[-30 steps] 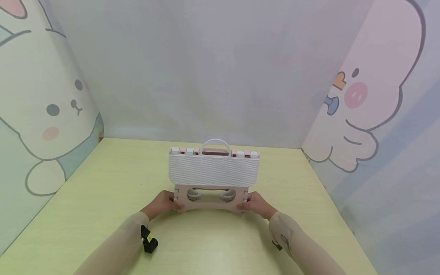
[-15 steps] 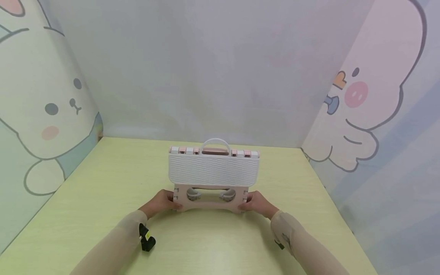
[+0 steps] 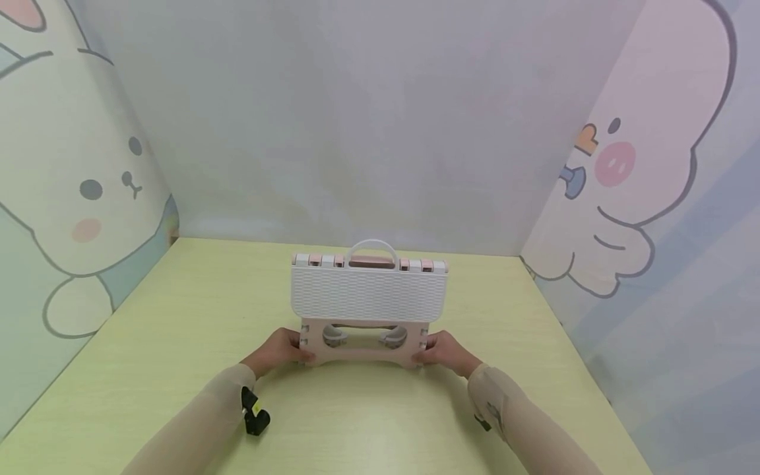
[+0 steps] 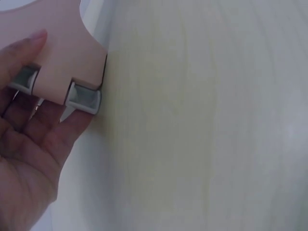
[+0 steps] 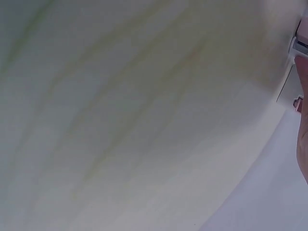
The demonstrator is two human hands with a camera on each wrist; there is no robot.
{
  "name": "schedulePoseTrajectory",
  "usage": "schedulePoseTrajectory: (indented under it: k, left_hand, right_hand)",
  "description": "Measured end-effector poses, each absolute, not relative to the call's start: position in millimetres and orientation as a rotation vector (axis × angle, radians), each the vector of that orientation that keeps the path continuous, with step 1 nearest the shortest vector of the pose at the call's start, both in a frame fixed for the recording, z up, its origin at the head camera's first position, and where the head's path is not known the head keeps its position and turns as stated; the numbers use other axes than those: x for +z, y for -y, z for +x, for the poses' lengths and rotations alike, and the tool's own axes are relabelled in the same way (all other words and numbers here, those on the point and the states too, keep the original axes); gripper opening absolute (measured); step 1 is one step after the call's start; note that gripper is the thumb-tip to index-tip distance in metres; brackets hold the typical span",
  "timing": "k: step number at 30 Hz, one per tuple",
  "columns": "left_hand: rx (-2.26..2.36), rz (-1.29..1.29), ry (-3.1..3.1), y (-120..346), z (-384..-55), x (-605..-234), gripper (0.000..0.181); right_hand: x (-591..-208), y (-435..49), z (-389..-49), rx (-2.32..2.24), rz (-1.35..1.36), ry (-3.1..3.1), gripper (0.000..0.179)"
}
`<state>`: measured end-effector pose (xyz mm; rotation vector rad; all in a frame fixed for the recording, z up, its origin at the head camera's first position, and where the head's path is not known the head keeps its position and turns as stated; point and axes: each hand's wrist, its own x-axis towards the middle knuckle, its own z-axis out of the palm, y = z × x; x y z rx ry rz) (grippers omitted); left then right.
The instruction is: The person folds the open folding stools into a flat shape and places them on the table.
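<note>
A pink and white folding stool stands folded at the middle of the table, its white textured panel facing me. On top arches a white carry handle. Below the panel shows a pink leg piece with cut-out openings. My left hand grips the left side of that leg piece, thumb on its front face and fingers around the hinged edge, as the left wrist view shows. My right hand holds the opposite side the same way, thumb in front. In the right wrist view only a sliver of the right hand appears.
The pale yellow table extends around the stool. A plain grey curtain hangs behind it, with cartoon-printed side panels: a rabbit on the left and a pig-nosed figure on the right. A black wrist mount sits by the left sleeve.
The stool keeps its place and both hands keep their hold. The forearms have shifted only very slightly outward since the first frame.
</note>
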<state>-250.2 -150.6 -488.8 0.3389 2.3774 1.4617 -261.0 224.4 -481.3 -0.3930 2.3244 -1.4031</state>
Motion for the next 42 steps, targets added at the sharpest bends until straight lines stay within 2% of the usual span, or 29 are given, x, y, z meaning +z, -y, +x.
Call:
schedulePoseTrajectory:
  k: [27, 42]
  left_hand:
    - [1.441, 0.309, -2.429, 147.7, -248.3, -487.6, 0.02]
    - [1.44, 0.295, -2.423, 147.5, -248.1, -486.7, 0.023]
  right_hand:
    - [-484.3, -225.1, -264.8, -1.423, -0.408, -2.318, 0.027]
    - [-470.6, -219.3, -255.0, -1.431, -0.391, -2.322, 0.025]
